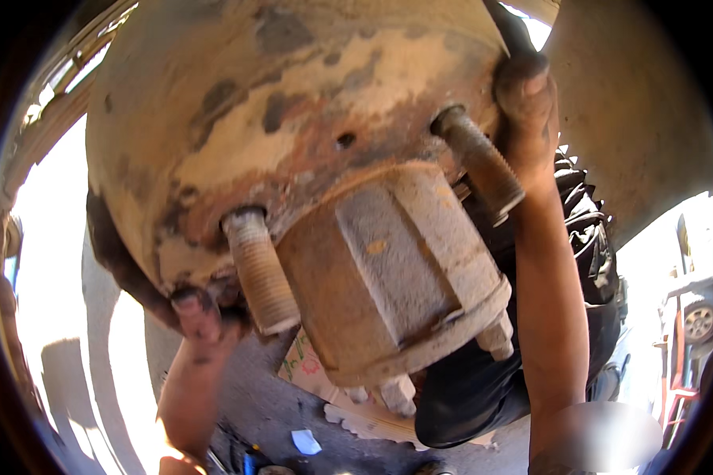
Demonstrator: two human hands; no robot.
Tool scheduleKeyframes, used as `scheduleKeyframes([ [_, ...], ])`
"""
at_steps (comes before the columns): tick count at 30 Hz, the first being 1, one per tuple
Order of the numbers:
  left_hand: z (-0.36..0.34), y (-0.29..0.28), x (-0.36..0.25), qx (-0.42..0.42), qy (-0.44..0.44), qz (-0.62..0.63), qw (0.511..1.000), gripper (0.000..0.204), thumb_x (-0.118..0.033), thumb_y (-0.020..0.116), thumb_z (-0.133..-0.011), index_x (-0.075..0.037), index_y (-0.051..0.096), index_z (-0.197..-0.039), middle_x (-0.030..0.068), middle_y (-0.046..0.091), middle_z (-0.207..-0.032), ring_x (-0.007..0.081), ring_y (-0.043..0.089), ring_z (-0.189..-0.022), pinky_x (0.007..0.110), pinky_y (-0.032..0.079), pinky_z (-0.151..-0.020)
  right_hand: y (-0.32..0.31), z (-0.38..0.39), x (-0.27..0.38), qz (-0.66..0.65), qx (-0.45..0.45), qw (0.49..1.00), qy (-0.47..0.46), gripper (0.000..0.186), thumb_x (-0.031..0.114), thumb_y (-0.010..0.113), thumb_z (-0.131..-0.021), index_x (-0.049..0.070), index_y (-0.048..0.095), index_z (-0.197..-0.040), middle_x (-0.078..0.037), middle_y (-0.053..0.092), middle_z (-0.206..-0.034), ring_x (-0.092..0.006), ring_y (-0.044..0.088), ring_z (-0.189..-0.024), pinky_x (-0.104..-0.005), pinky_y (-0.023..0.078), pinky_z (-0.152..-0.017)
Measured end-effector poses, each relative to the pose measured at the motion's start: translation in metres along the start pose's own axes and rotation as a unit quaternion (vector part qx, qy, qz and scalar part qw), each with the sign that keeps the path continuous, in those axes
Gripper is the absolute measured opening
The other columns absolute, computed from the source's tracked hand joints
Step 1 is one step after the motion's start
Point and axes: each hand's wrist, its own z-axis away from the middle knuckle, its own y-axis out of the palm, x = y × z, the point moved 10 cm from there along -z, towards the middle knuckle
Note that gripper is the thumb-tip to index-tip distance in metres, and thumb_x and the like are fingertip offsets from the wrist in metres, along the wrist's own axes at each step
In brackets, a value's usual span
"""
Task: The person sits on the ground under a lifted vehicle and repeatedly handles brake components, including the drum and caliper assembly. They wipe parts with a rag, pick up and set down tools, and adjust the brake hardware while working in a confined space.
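Note:
A large, worn tan brake drum [293, 55] with rust and dark stains fills the upper middle of the view. My left hand [200, 317] grips its lower left edge, thumb on the near face and dark fingers curled round the outside. At the upper right edge, my right hand [528, 111] is closed on the drum too. A thick threaded stud [261, 273] sticks out near my left hand, and a second stud [479, 162] beside my right. Between them a rusty ribbed hub [388, 261] projects toward me, with several bolts [394, 394] at its end.
Below the hub, printed cardboard [372, 419] lies on grey ground beside a white scrap [306, 442]. A knee in dark trousers [467, 404] is under the drum. Far right, a vehicle wheel [700, 321] shows near a red frame [677, 400]. Bright sunlight falls at left.

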Motion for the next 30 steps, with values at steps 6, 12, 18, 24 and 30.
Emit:
scheduleKeyframes([
  [6, -0.057, 0.019, -0.017, 0.163, 0.004, -0.310, 0.937, 0.091, -0.069, 0.045, -0.086, -0.003, 0.031, -0.147, 0.0200, 0.038, -0.145, 0.0342, 0.044, -0.131, 0.050, 0.039, -0.108, 0.000, 0.053, -0.048, -0.157, -0.173, 0.969, 0.076, 0.092, 0.070, 0.046, -0.087, -0.004, 0.038, -0.140, -0.018, 0.053, -0.126, -0.0275, 0.057, -0.117, -0.0393, 0.045, -0.100],
  [12, -0.090, 0.072, -0.031, 0.340, 0.109, -0.430, 0.829, 0.077, -0.064, 0.037, -0.090, -0.006, 0.047, -0.140, 0.0197, 0.047, -0.139, 0.0334, 0.049, -0.126, 0.047, 0.043, -0.105, 0.028, 0.109, -0.077, -0.347, -0.319, 0.871, 0.137, 0.082, 0.065, 0.025, -0.098, -0.003, 0.033, -0.144, -0.020, 0.045, -0.137, -0.0270, 0.046, -0.128, -0.0406, 0.036, -0.108],
  [18, -0.100, 0.111, -0.045, 0.374, 0.244, -0.280, 0.850, 0.060, -0.051, 0.041, -0.094, -0.007, 0.059, -0.132, 0.0197, 0.049, -0.138, 0.0349, 0.051, -0.125, 0.051, 0.043, -0.103, 0.032, 0.140, -0.110, -0.325, -0.318, 0.857, 0.241, 0.076, 0.062, 0.032, -0.097, 0.000, 0.036, -0.142, -0.017, 0.047, -0.136, -0.0268, 0.048, -0.124, -0.0396, 0.035, -0.107],
  [24, -0.100, 0.074, -0.048, 0.267, 0.189, -0.266, 0.907, 0.044, -0.035, 0.052, -0.093, -0.008, 0.064, -0.125, 0.0191, 0.057, -0.132, 0.0344, 0.053, -0.124, 0.047, 0.042, -0.104, -0.008, 0.061, -0.038, -0.142, -0.201, 0.962, 0.119, 0.079, 0.060, 0.049, -0.090, 0.000, 0.038, -0.141, -0.018, 0.049, -0.134, -0.0308, 0.045, -0.129, -0.0409, 0.034, -0.108],
  [30, -0.093, 0.066, -0.049, 0.246, 0.195, -0.266, 0.911, 0.050, -0.041, 0.043, -0.097, -0.005, 0.060, -0.129, 0.0199, 0.054, -0.135, 0.0355, 0.051, -0.125, 0.047, 0.039, -0.106, -0.020, 0.031, -0.022, -0.016, -0.173, 0.985, -0.005, 0.073, 0.059, 0.055, -0.088, 0.000, 0.054, -0.131, -0.020, 0.052, -0.129, -0.0322, 0.046, -0.126, -0.0416, 0.034, -0.107],
])
